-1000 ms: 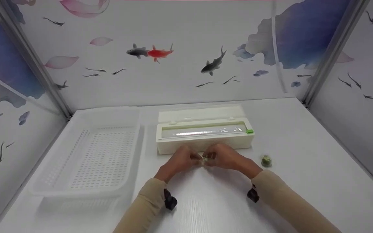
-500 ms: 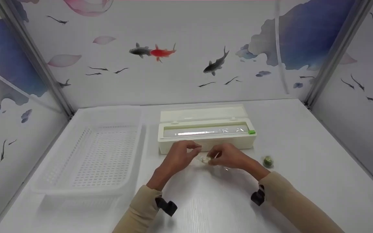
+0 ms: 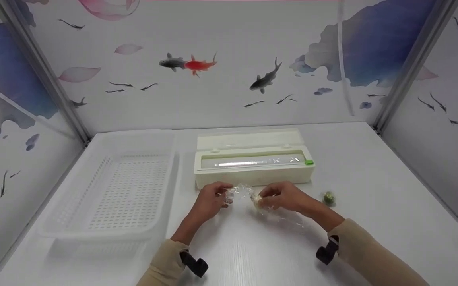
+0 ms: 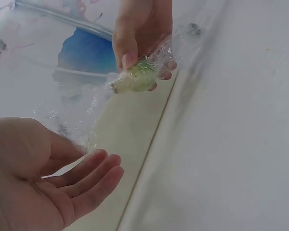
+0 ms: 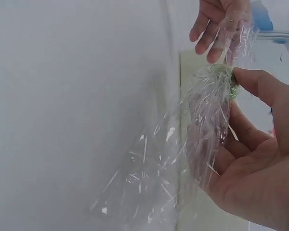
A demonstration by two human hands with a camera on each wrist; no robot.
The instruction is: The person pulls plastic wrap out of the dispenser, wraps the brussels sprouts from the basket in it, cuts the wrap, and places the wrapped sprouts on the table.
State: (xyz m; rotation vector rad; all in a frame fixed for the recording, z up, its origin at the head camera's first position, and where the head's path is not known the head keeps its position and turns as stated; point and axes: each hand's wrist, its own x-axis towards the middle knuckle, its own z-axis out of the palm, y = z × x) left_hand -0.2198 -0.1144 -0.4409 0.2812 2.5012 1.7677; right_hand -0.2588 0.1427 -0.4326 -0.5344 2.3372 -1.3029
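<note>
My right hand [image 3: 288,194] pinches a small pale-green vegetable [image 4: 140,79] between thumb and fingers, just in front of the cling film box [image 3: 253,177]. Clear cling film [image 3: 242,191] is gathered round it, and a loose sheet trails below in the right wrist view. With thumb and forefinger, my left hand [image 3: 210,202] pinches the other end of the film, its remaining fingers extended. The film stretches between both hands. Its creases partly hide the vegetable, whose exact kind I cannot tell. To the right lies a small green ball [image 3: 327,198] that looks film-wrapped.
A white perforated basket [image 3: 165,190] stands on the left of the white table [image 3: 376,222]. The box's lid [image 3: 249,139] is raised, showing the film roll [image 3: 253,161]; a green slider [image 3: 309,162] sits at its right end. Printed panels enclose the back and sides.
My hands were close together over the vegetable, then parted. The left moved away leftward and now pulls film out from it, while the right keeps hold of the vegetable.
</note>
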